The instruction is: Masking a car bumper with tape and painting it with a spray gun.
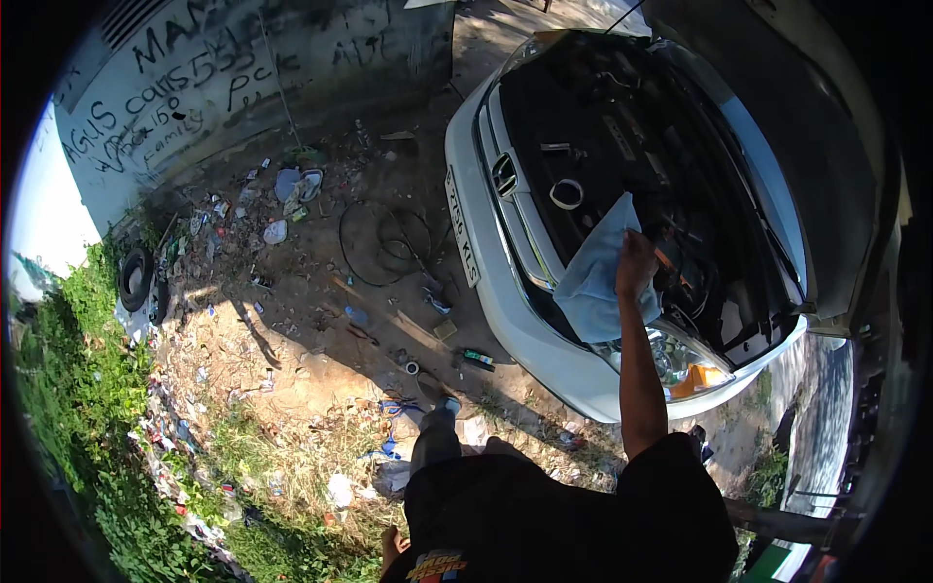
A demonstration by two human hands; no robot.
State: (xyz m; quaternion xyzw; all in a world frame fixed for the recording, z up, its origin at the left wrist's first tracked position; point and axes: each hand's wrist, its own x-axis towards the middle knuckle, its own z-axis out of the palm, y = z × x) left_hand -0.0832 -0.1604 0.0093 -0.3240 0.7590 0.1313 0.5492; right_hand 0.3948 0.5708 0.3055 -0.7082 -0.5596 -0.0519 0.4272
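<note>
My right hand (637, 260) grips a light blue cloth (588, 291) by its upper part, over the front right corner of a white car (505, 311) with its bonnet (836, 155) raised. The cloth drapes across the front edge beside the headlight (671, 360). Inside the dark engine bay (632, 126), a round silvery ring (567, 193) shows left of the cloth. My left hand (392, 544) hangs low at the lower edge, mostly hidden by my dark shirt, so its grip is unclear.
A graffitied wall (292, 49) stands at upper left. On littered dirt lie a coiled hose (384, 248), pliers (362, 334), a spray can (478, 360) and blue straps (389, 442) near my legs. An old tyre (134, 277) and weeds (78, 408) line the left side.
</note>
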